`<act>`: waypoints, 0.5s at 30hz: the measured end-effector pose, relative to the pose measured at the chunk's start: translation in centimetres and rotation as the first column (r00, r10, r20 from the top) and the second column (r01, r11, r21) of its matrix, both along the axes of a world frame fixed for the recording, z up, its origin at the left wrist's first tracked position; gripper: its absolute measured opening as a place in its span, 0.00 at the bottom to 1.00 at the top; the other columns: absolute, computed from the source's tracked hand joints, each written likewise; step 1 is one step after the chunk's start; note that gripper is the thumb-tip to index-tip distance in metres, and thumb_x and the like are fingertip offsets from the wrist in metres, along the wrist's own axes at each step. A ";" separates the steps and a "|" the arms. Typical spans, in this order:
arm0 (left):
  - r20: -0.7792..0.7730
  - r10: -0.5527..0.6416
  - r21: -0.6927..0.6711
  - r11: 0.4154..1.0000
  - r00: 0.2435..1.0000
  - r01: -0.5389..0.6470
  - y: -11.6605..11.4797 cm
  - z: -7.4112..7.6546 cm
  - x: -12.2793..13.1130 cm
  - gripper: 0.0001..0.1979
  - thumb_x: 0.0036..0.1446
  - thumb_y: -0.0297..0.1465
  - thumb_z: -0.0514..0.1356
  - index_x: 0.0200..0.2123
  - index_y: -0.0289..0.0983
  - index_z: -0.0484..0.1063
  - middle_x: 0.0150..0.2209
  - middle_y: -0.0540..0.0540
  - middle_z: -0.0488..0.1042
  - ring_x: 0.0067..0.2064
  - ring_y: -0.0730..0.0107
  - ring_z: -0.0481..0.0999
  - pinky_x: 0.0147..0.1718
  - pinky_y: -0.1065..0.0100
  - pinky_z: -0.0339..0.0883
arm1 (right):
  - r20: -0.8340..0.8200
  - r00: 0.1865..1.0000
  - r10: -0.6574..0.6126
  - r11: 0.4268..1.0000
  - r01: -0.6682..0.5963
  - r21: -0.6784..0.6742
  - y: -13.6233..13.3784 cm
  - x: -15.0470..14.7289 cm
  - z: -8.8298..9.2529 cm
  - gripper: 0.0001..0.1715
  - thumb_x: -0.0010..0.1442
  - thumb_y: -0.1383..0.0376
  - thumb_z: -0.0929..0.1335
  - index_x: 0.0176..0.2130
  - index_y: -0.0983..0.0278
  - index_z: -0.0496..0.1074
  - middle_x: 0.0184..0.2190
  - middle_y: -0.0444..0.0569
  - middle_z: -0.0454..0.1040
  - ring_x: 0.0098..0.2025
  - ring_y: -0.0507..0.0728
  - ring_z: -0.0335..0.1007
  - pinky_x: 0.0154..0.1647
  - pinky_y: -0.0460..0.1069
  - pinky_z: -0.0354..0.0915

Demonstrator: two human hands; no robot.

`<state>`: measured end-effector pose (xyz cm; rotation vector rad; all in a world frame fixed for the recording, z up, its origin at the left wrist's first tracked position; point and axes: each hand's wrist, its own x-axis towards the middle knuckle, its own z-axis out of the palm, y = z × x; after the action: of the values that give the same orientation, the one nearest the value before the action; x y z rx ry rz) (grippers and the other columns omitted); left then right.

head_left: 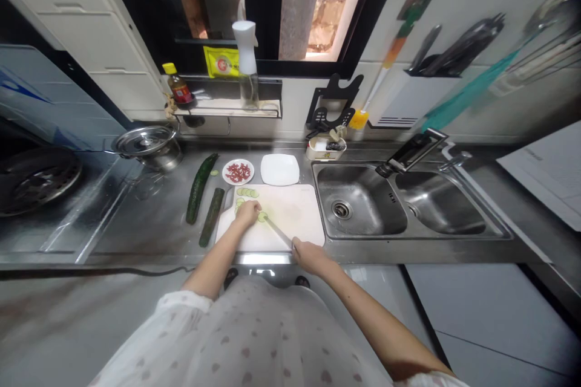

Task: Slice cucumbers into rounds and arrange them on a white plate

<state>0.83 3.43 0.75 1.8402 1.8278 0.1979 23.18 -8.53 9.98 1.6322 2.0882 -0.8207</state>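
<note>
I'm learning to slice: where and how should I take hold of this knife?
Probably by the handle end of the knife, from the near right, as the right hand grips it: the blade points away to the left, over the cutting board.

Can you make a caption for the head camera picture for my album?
Right hand holding a knife, left hand near pale green slices on a white cutting board.

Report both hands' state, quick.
Left hand: by a pale green slice at the knife's tip; whether its grip is closed cannot be told.
Right hand: closed, holding the knife.
</note>
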 end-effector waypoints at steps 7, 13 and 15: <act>-0.121 -0.060 0.118 0.990 0.991 0.074 -2.5 0.2 1.2 0.10 0.59 0.28 0.53 0.38 0.36 0.74 0.41 0.40 0.73 0.46 0.61 0.70 0.46 0.65 0.61 | -0.097 0.992 -0.085 0.996 0.083 -0.025 -0.6 1.8 1.0 0.13 0.64 0.62 0.60 0.46 0.62 0.66 0.41 0.54 0.75 0.40 0.58 0.70 0.33 0.47 0.52; -0.080 0.026 0.152 0.988 0.996 -0.013 -3.7 0.3 2.0 0.08 0.57 0.28 0.55 0.38 0.36 0.73 0.42 0.41 0.72 0.47 0.62 0.69 0.45 0.66 0.61 | -0.282 0.926 -0.251 0.965 0.262 0.001 -0.6 4.0 -0.7 0.12 0.64 0.60 0.59 0.43 0.62 0.66 0.35 0.49 0.74 0.35 0.55 0.68 0.32 0.45 0.52; -0.031 0.074 0.134 0.989 0.997 -0.070 -3.5 0.3 2.1 0.07 0.56 0.26 0.56 0.37 0.37 0.73 0.40 0.43 0.73 0.45 0.63 0.70 0.43 0.68 0.61 | -0.292 0.920 -0.261 0.959 0.281 0.029 -0.4 4.5 -1.7 0.12 0.64 0.60 0.59 0.42 0.62 0.66 0.33 0.48 0.74 0.35 0.55 0.68 0.32 0.45 0.53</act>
<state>2.93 -0.06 1.07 1.8789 1.9494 0.3218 27.66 -8.95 8.32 1.9757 2.1246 -1.1460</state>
